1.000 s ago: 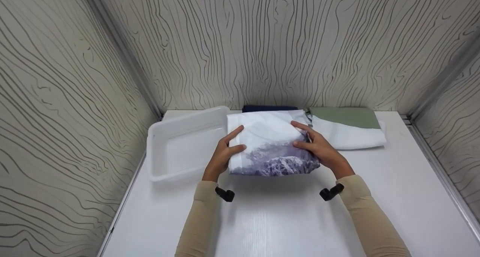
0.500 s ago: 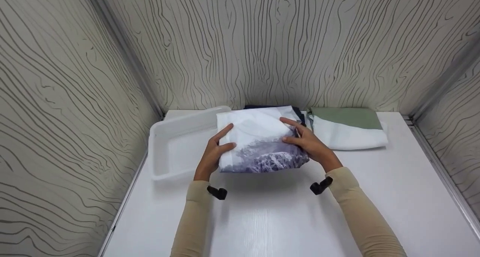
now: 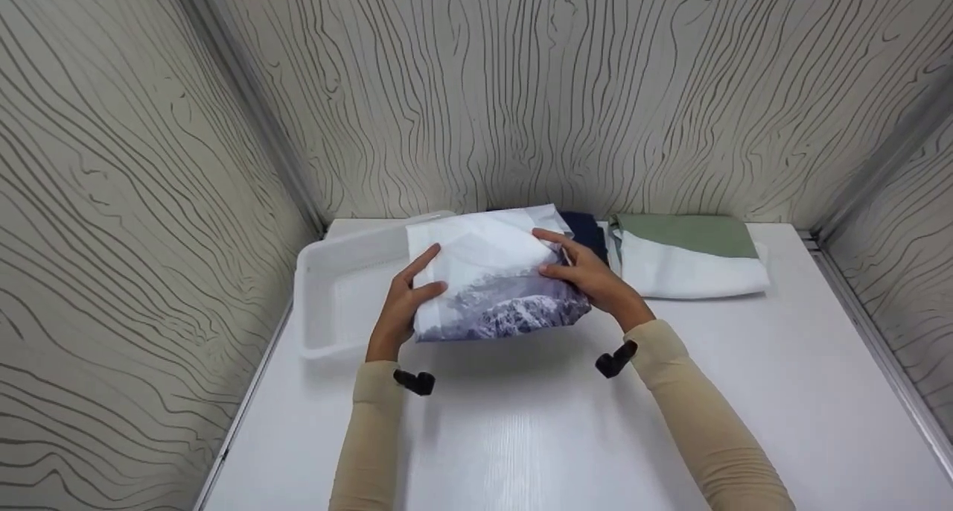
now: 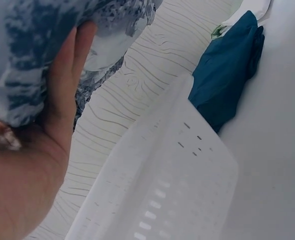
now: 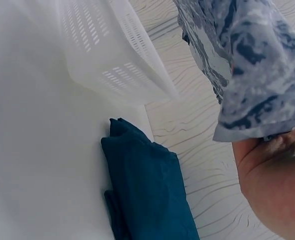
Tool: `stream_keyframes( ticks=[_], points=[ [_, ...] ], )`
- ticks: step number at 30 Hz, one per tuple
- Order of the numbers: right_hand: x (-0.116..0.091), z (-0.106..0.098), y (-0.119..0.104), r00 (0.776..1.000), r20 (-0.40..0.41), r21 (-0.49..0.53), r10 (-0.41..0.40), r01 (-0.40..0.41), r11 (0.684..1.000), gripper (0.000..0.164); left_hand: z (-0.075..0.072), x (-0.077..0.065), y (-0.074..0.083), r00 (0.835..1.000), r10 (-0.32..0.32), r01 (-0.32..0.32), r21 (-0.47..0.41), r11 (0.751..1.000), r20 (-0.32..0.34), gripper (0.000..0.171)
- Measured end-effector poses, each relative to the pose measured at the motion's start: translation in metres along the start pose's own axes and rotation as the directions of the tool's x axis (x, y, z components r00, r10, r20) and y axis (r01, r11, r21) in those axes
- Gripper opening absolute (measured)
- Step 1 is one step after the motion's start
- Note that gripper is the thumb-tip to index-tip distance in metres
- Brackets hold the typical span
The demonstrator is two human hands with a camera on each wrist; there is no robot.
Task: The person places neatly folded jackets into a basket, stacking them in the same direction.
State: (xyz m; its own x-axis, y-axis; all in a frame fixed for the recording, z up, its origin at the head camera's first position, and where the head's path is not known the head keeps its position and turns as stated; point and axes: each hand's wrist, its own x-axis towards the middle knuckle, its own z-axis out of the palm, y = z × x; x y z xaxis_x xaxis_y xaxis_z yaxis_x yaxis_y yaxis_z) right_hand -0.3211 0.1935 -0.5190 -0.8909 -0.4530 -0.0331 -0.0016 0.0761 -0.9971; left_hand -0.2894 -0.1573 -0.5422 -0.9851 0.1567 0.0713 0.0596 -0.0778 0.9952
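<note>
A folded white cloth garment (image 3: 484,273) with a grey-purple mountain print is held up above the table, slightly tilted. My left hand (image 3: 402,306) grips its left edge, thumb and forefinger on the upper face. At the opposite edge, my right hand (image 3: 592,280) pinches it the same way; the other fingers are hidden beneath. In the left wrist view the patterned underside of the garment (image 4: 32,55) hangs over the left palm. Behind and left of the garment stands a white plastic basket (image 3: 316,302), partly covered by it from the head view.
Dark blue folded cloth (image 3: 588,235) lies at the back wall, partly hidden behind the garment. Right of it is a folded green-and-white cloth (image 3: 692,273). Patterned walls enclose the white table (image 3: 514,444) at the back and both sides.
Both hands have carried the garment leftward, overlapping more of the basket. The garment's right side has risen a little, and more of the dark blue cloth shows.
</note>
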Motion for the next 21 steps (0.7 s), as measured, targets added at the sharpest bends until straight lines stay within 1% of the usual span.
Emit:
stream_keyframes(
  ticks=[3,9,16,21],
  points=[
    [0.006,0.005,-0.001,1.000,0.003,0.000,-0.008,0.008,1.000,0.075,-0.007,-0.002,0.001,1.000,-0.009,0.009,-0.007,1.000,-0.009,0.075],
    [0.020,0.017,-0.003,0.998,0.011,-0.025,-0.057,0.058,0.998,0.070,-0.023,-0.007,0.004,0.999,-0.003,0.004,0.004,1.000,-0.035,0.075],
    [0.034,0.032,-0.006,0.999,0.014,-0.021,-0.036,0.036,0.999,0.068,-0.036,-0.013,0.005,0.996,-0.037,0.038,0.013,0.999,-0.086,0.072],
    [0.045,0.039,-0.007,0.998,0.029,-0.049,-0.062,0.063,0.997,0.067,-0.046,-0.016,0.008,0.993,-0.048,0.050,0.021,0.999,-0.106,0.069]
  ],
)
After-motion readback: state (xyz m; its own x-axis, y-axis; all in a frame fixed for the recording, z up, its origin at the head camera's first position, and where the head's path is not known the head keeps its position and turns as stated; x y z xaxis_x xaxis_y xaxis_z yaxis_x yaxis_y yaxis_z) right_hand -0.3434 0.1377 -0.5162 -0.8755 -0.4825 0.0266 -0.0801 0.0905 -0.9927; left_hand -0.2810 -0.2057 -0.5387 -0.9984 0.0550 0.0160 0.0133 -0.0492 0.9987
